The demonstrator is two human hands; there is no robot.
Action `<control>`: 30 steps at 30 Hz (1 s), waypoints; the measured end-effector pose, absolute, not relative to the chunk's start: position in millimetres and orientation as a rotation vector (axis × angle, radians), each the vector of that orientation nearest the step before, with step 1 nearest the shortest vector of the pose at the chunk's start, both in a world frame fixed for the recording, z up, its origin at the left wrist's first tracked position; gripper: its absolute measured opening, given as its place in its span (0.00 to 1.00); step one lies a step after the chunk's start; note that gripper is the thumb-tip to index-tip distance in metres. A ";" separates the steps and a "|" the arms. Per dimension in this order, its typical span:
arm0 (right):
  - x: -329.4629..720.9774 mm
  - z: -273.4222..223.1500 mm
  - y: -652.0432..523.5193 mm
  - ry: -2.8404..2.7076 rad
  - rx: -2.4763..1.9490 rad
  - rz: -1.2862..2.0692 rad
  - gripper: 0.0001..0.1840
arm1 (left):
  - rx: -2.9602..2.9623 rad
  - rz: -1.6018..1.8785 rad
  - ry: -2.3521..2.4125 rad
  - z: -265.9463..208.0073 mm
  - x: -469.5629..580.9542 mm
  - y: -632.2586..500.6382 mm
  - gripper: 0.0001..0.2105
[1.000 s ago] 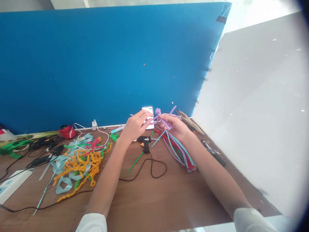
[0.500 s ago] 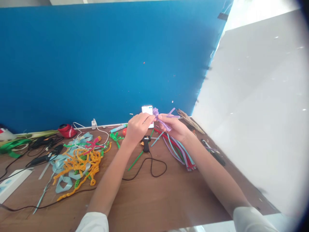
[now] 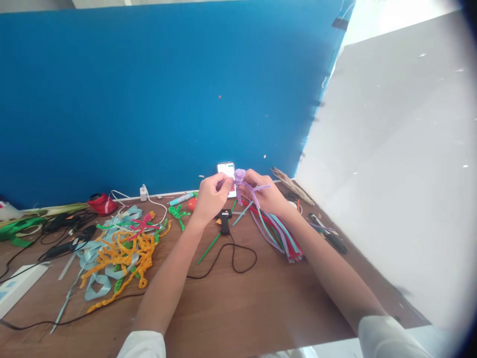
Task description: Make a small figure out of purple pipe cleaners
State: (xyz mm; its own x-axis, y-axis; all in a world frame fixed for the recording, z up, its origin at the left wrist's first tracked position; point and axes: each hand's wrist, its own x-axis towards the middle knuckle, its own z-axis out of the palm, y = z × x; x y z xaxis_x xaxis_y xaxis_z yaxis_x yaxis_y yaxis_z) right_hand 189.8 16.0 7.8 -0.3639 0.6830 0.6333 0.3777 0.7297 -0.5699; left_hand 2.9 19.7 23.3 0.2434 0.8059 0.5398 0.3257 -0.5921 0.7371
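Note:
Both hands meet above the middle of the table around a purple pipe-cleaner piece [image 3: 239, 175], which has a coiled top and several loose strands hanging below and to the right. My right hand [image 3: 265, 195] is closed on it from the right, with a strand crossing in front of the fingers. On the other side, my left hand [image 3: 215, 195] pinches with thumb and forefinger at its left edge; the exact spot of the grip is hidden. Behind the hands a phone [image 3: 226, 169] leans upright with its screen lit. A black glue gun [image 3: 225, 222] lies below them.
Bundled coloured pipe cleaners [image 3: 283, 238] lie under my right forearm. Tangled orange pipe cleaners [image 3: 122, 251] and light blue ribbon [image 3: 99, 286] cover the left side. A white power strip [image 3: 22, 283] sits far left, a black-handled cutter [image 3: 335, 242] far right. A blue partition [image 3: 167, 99] stands behind.
The purple piece has turned more upright, its coiled top now showing between the hands. My left hand has shifted slightly left, and the right fingers have curled around the piece.

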 end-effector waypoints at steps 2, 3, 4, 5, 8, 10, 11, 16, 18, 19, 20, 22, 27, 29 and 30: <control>194.6 7.6 17.5 -2.116 -0.861 0.165 0.06 | 1.788 1.195 0.948 22.4 1.7 22.5 0.18; 196.5 7.7 17.8 -2.164 -0.878 0.069 0.07 | 1.670 1.134 0.922 21.9 1.2 23.9 0.18; 198.1 7.7 17.9 -2.200 -0.891 -0.011 0.08 | 1.569 1.077 0.902 21.5 0.7 25.2 0.19; 199.5 7.8 17.9 -2.224 -0.901 -0.075 0.09 | 1.495 1.029 0.887 21.3 0.3 26.3 0.19; 202.6 8.2 17.4 -2.232 -0.889 -0.118 0.11 | 1.455 0.969 0.847 21.2 -0.5 28.8 0.20; 203.5 9.0 17.1 -2.201 -0.848 -0.028 0.13 | 1.556 1.014 0.849 20.5 -0.6 30.1 0.19; 203.4 9.5 16.9 -2.167 -0.828 0.029 0.14 | 1.625 1.052 0.859 19.9 -0.5 30.6 0.18; 198.5 14.1 14.6 -1.920 -0.778 0.277 0.13 | 1.997 1.308 0.882 19.2 0.2 28.9 0.13; 196.5 15.6 13.0 -1.849 -0.759 0.355 0.11 | 2.168 1.401 0.891 21.0 0.0 26.9 0.11; 195.8 16.1 12.2 -1.822 -0.754 0.388 0.10 | 2.258 1.441 0.899 21.9 -0.3 26.2 0.10; 195.2 16.3 11.6 -1.798 -0.755 0.423 0.10 | 2.350 1.479 0.905 22.5 -0.7 26.0 0.09; 193.7 16.0 10.8 -1.734 -0.769 0.529 0.11 | 2.528 1.538 0.898 22.4 -1.9 26.8 0.07; 186.1 13.1 11.0 -1.541 -0.732 0.937 0.18 | 2.884 1.596 0.923 16.1 -4.3 31.6 0.05; 182.8 12.1 11.4 -1.489 -0.701 0.997 0.19 | 2.966 1.659 0.984 13.7 -4.0 32.0 0.05; 181.6 11.7 11.6 -1.474 -0.685 1.008 0.19 | 2.984 1.695 1.010 12.8 -3.5 32.0 0.05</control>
State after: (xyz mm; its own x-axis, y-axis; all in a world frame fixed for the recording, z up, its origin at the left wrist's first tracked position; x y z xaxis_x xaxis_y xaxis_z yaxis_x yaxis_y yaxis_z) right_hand 181.6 11.6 11.7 -0.1643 0.8651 0.4739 -0.1276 0.4577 -0.8799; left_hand -3.5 32.0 12.8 0.4201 0.2486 0.8728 0.6489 -0.7546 -0.0974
